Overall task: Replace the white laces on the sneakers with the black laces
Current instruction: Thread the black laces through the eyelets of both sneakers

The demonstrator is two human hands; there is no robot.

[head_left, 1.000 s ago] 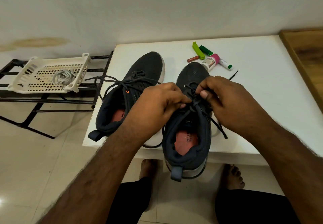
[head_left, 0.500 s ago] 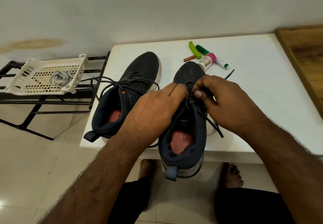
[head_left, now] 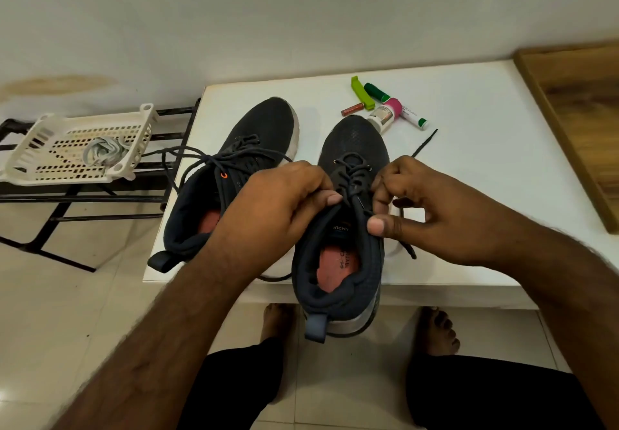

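While the low white rectangular table (head_left: 469, 195) bears both dark mesh sneakers, the near-right one (head_left: 338, 262) (heel overhanging) has its black lace (head_left: 351, 178) pinched by the left hand (head_left: 281, 205) and right hand (head_left: 435, 215).

Bare forearms and bare feet (head_left: 435, 332); black shorts (head_left: 485, 396) cover both thighs.

Soft even indoor light, wide-angle edge distortion
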